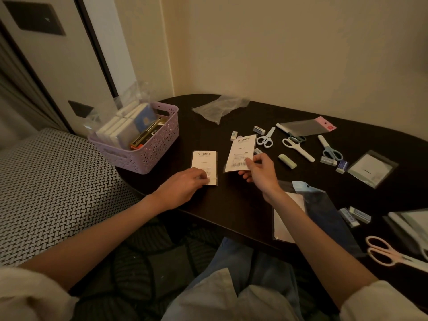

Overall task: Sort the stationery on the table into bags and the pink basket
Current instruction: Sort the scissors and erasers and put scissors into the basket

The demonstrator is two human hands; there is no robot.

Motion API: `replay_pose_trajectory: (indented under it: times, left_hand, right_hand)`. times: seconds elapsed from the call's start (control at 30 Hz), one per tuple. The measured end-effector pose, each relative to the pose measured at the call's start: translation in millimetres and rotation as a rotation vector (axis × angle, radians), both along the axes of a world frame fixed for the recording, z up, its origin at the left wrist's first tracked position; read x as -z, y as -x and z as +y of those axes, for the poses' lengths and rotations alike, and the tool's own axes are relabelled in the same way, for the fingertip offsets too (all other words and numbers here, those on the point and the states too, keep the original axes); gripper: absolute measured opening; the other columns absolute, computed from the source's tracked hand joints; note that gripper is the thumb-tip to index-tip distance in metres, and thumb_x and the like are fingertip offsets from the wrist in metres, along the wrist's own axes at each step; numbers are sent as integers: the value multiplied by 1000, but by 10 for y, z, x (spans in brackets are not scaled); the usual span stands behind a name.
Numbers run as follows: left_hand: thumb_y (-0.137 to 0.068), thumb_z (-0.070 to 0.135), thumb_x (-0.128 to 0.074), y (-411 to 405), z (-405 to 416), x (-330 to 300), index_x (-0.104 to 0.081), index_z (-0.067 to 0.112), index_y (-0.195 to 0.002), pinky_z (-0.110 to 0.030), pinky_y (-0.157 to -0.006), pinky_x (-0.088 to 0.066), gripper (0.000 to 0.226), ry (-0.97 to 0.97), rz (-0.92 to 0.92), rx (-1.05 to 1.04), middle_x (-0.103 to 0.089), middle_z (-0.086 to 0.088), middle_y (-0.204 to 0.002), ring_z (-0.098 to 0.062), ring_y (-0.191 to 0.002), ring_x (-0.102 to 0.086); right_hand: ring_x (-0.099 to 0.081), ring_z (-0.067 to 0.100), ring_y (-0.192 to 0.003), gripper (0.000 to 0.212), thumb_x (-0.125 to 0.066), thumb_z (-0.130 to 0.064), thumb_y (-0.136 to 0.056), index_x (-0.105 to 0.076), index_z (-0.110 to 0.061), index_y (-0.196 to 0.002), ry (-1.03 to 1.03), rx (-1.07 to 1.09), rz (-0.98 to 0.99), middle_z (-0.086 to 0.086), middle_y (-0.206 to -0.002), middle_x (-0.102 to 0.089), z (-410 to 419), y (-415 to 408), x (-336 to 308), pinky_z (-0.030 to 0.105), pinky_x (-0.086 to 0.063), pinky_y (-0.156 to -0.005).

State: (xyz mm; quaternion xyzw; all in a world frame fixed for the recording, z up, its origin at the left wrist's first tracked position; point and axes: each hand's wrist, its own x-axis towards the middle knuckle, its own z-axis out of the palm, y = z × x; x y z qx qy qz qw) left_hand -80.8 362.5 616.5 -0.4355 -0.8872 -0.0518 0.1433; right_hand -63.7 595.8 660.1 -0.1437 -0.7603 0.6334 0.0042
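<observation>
Head view shows both hands over the dark table [231,205], each on a white packet in a clear sleeve. Left hand [183,189] rests on the near end of the flat packet [204,164], fingers curled over its lower edge and seeming to pinch it against the table; that packet's long axis runs straight away from the hand, toward the wall. Right hand [259,170] pinches the raised packet [241,152] at its near corner, thumb on the printed face and the other fingers behind, so the packet tilts up and away from the palm, leaning slightly to the right.

The pink basket [148,144] stands just beyond and to the left of the left hand, already partly filled with upright white packs. It is plainly nearer the left hand than the right, so a drop-in would likely fall to the left, carrying its packet forward and leftward over the rim.

Off to the right of the right hand lie loose erasers [287,161], several pairs of scissors [298,147], and clear bags [372,169]; a crumpled bag [220,107] lies well beyond both hands.
</observation>
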Motion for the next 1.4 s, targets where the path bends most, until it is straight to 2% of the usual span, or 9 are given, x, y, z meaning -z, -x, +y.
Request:
replay_pose_trajectory:
  times: [0.33, 0.5, 0.6, 0.7, 0.8, 0.97, 1.07, 1.23, 1.4]
  left_hand:
    - [-70, 6, -81, 78, 9, -19, -73, 4, -98, -34, -70, -57, 29, 5, 38, 97, -71, -12, -97, -24, -84, -69]
    - [-72, 7, -79, 70, 19, 29, -72, 5, -101, -34, -69, -58, 30, -43, 76, 105, -70, -11, -100, -23, -87, -70]
    - [-81, 11, -70, 88, 13, 81, -71, 7, -107, -33, -77, -57, 26, -101, 59, 75, -70, -9, -108, -22, -95, -68]
    - [-88, 13, -66, 83, -5, 117, -69, 11, -114, -31, -92, -52, 26, -283, -87, -9, -68, -5, -117, -17, -107, -64]
    - [-85, 10, -69, 88, -59, 110, -71, 10, -109, -30, -96, -50, 24, -415, -149, -72, -67, -5, -118, -15, -111, -62]
    - [-84, 17, -72, 84, -181, 108, -75, 14, -98, -33, -92, -49, 15, -420, -142, -235, -67, -2, -112, -15, -108, -57]
    - [-85, 26, -71, 91, -156, 130, -72, 17, -100, -27, -90, -44, 18, -446, -244, -394, -65, 0, -111, -13, -105, -55]
    - [-83, 31, -72, 144, -36, 98, -67, 15, -101, -23, -74, -44, 25, -515, -437, -645, -56, 1, -105, -10, -85, -56]
    - [-89, 36, -64, 280, 57, 78, -64, 24, -88, -38, -91, -50, 12, -435, -654, -791, -56, -5, -118, -17, -106, -54]
  right_hand:
    - [-63, 12, -68, 12, -48, -19, -100, -48, -12, -109, 2, 22, 10, 4, -89, -65, -27, 6, 39, 20, -51, -57]
    - [-63, 12, -69, 11, -48, -19, -100, -47, -13, -109, -7, 22, 11, 5, -91, -65, -24, 5, 59, 20, -51, -59]
    - [-63, 12, -70, 12, -48, -18, -100, -47, -13, -111, 3, 8, -6, 5, -92, -66, -37, 17, 50, 19, -51, -58]
    - [-62, 10, -69, 13, -49, -17, -99, -50, -13, -111, 14, -34, -30, 5, -90, -67, -81, 22, 51, 19, -50, -58]
    - [-61, 10, -67, 13, -50, -17, -99, -51, -12, -111, -14, -103, -39, 5, -89, -68, -151, 16, 66, 19, -49, -58]
    - [-60, 11, -67, 15, -49, -17, -99, -50, -11, -113, -23, -129, -43, 6, -90, -68, -256, 25, 123, 19, -48, -57]
    - [-60, 11, -67, 14, -49, -18, -99, -50, -11, -112, -31, -147, -47, 4, -87, -68, -303, 33, 149, 20, -48, -58]
    - [-60, 11, -66, 14, -49, -18, -99, -50, -11, -111, -66, -164, -54, 4, -85, -67, -360, 68, 178, 19, -47, -56]
    - [-61, 8, -64, 13, -53, -19, -97, -52, -11, -108, -138, -143, -96, 4, -86, -67, -387, 125, 224, 17, -46, -51]
